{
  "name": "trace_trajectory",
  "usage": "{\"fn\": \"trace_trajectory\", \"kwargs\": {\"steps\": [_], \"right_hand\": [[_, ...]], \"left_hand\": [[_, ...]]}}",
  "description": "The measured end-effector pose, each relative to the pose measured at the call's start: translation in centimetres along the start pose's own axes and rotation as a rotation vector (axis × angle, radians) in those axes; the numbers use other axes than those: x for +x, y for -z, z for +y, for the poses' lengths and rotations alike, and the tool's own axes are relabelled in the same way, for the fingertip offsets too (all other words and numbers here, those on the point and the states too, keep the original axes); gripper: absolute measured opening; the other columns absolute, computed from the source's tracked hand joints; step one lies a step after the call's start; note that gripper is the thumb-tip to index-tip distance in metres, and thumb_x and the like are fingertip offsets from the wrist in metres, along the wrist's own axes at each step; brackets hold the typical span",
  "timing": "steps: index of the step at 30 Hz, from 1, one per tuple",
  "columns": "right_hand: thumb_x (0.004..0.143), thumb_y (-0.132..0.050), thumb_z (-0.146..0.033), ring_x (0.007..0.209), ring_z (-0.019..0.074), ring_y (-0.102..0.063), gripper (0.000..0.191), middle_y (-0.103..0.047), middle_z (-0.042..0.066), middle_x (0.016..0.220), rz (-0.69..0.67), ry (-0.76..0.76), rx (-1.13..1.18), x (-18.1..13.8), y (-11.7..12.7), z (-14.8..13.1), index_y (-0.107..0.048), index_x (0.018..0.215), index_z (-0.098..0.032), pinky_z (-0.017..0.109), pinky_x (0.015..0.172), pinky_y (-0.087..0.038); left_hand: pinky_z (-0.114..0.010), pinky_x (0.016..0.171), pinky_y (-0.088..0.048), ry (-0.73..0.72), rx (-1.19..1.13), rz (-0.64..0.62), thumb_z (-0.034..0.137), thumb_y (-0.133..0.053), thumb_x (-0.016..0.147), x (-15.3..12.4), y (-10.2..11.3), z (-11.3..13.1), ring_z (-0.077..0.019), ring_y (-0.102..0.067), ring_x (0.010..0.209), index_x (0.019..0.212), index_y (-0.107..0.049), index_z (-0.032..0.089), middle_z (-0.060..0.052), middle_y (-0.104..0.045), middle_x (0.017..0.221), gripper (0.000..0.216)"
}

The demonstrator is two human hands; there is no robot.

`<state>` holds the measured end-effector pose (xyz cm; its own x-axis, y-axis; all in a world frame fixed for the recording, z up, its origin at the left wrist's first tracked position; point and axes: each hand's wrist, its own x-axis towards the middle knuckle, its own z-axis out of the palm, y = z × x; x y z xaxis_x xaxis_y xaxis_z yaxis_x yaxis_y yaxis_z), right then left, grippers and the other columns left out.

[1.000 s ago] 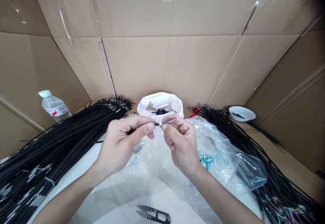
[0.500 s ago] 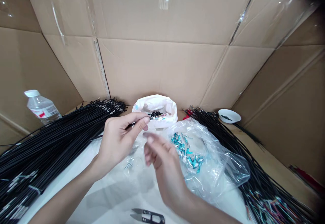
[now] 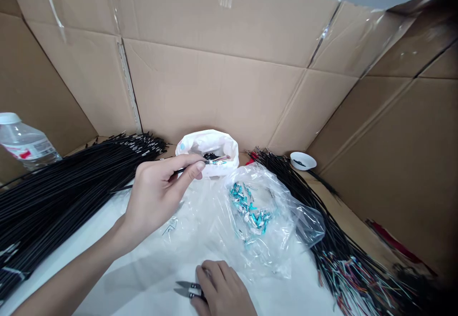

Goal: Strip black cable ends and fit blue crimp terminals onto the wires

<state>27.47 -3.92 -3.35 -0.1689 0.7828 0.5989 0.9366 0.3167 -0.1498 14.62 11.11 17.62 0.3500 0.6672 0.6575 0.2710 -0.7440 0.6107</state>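
My left hand pinches a thin black cable between thumb and fingers; the cable's stripped end with coloured wires points right, above a white plastic bag. My right hand is low at the bottom edge, with its fingers curled over the small black thread snips lying on the white table. Only the blades of the snips show. A clear plastic bag with teal connectors lies between the hands.
A large bundle of black cables lies at the left, another bundle at the right. A water bottle stands far left and a small white dish at the back right. Cardboard walls surround the table.
My right hand let go of the cable's end and dropped down to the snips near the table's front edge. The left hand kept hold of the cable. The view swung to the right.
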Motion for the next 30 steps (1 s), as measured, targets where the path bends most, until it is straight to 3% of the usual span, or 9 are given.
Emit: {"fn": "trace_trajectory", "kwargs": {"steps": [3,9,13,15,18,21,23,27,30], "right_hand": [[0.090,-0.067,-0.022,0.069,0.0209,-0.061,0.007,-0.070,0.003,0.084,-0.035,0.001,-0.032,-0.1,-0.3,-0.2,-0.061,0.093,-0.020,0.033,0.058,-0.045],[0.098,-0.051,-0.019,0.064,0.0206,-0.060,0.015,-0.065,0.003,0.073,-0.047,0.006,0.131,0.9,2.5,-0.5,-0.055,0.084,-0.021,0.032,0.058,-0.045],[0.104,-0.044,-0.033,0.070,0.0168,-0.063,0.015,-0.069,0.004,0.082,-0.026,-0.404,0.693,2.4,7.5,1.4,-0.054,0.099,-0.022,0.028,0.063,-0.047],[0.106,-0.042,-0.040,0.059,0.0137,-0.054,0.019,-0.061,-0.002,0.069,0.106,-0.648,0.939,3.7,10.0,3.1,-0.050,0.103,-0.023,0.025,0.056,-0.042],[0.096,-0.058,-0.053,0.049,0.0110,-0.035,0.032,-0.044,-0.007,0.054,0.220,-0.727,1.155,5.8,12.3,6.2,-0.054,0.090,-0.022,0.025,0.049,-0.028],[0.087,-0.064,-0.062,0.051,0.0104,-0.030,0.045,-0.040,-0.006,0.056,0.250,-0.807,1.293,7.1,12.8,8.6,-0.062,0.080,-0.018,0.026,0.049,-0.023],[0.083,-0.066,-0.066,0.053,0.0107,-0.032,0.049,-0.042,-0.004,0.058,0.253,-0.866,1.383,7.4,12.3,9.5,-0.066,0.079,-0.017,0.026,0.051,-0.025],[0.073,-0.074,-0.067,0.057,0.0111,-0.035,0.051,-0.046,-0.003,0.062,0.211,-0.899,1.534,7.4,11.2,9.5,-0.068,0.078,-0.016,0.025,0.054,-0.031],[0.075,-0.073,-0.067,0.056,0.0108,-0.036,0.050,-0.047,-0.004,0.063,0.177,-0.844,1.554,7.6,10.7,8.9,-0.062,0.078,-0.018,0.025,0.054,-0.031]], "left_hand": [[-0.025,0.050,-0.031,0.005,0.009,-0.006,0.037,-0.064,0.094,-0.2,-0.1,0.1,-0.0101,-0.041,0.051,0.095,-0.079,0.025,0.004,-0.068,0.067,0.019],[-0.027,0.048,-0.026,0.068,-0.006,-0.061,0.041,-0.062,0.094,-0.2,0.0,0.5,-0.0100,-0.034,0.047,0.084,-0.077,0.024,0.005,-0.065,0.065,0.025],[-0.026,0.051,-0.029,0.090,0.010,-0.185,0.043,-0.058,0.095,0.6,-0.9,0.7,-0.0103,-0.036,0.048,0.072,-0.073,0.022,0.003,-0.067,0.068,0.035],[-0.026,0.058,-0.035,0.091,-0.019,-0.274,0.044,-0.056,0.095,1.1,-2.0,0.7,-0.0128,-0.049,0.058,0.071,-0.073,0.021,0.000,-0.072,0.079,0.037],[-0.027,0.070,-0.042,0.113,-0.108,-0.390,0.042,-0.057,0.094,1.5,-4.1,0.5,-0.0177,-0.061,0.077,0.073,-0.075,0.020,-0.004,-0.075,0.087,0.035],[-0.027,0.076,-0.045,0.135,-0.219,-0.464,0.040,-0.061,0.092,1.6,-5.9,0.5,-0.0184,-0.063,0.084,0.072,-0.076,0.020,-0.004,-0.074,0.087,0.032],[-0.026,0.065,-0.043,0.188,-0.282,-0.478,0.041,-0.063,0.090,1.5,-6.6,0.7,-0.0155,-0.058,0.072,0.070,-0.076,0.020,-0.004,-0.071,0.081,0.032],[-0.025,0.044,-0.020,0.349,-0.334,-0.489,0.043,-0.065,0.088,1.4,-7.2,1.1,-0.0095,-0.025,0.048,0.069,-0.077,0.019,-0.001,-0.056,0.061,0.033],[-0.025,0.044,-0.018,0.408,-0.340,-0.511,0.042,-0.067,0.087,1.5,-7.6,0.9,-0.0091,-0.023,0.049,0.069,-0.077,0.018,-0.003,-0.060,0.065,0.031]]}}
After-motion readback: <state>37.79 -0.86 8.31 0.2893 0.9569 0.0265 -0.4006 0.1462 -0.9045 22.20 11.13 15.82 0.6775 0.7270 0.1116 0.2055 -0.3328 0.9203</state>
